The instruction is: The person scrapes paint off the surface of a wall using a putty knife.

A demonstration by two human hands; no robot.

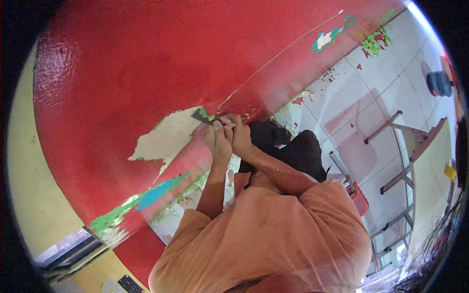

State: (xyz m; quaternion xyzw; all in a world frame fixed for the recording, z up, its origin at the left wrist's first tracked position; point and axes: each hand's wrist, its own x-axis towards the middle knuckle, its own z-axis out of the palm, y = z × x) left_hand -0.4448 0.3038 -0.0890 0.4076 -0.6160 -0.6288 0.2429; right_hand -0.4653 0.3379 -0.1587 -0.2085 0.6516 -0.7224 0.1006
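A scraper (199, 115) with a flat dark blade lies against the red wall (161, 63), at the upper right edge of a bare cream patch (166, 134). My left hand (219, 141) and my right hand (239, 136) are close together, closed round the tool; its handle is hidden by my fingers. Green flecks of under-paint show beside the blade. A thin pale line runs from near my hands toward the upper right across the red paint.
Pale floor tiles (391, 78) stretch along the wall's foot, with red paint flakes (298, 101) and green flakes (375, 43) scattered there. A metal-legged table (432, 171) stands at the right, near a dark round object (438, 83). Blue-green worn paint (159, 193) marks the lower wall.
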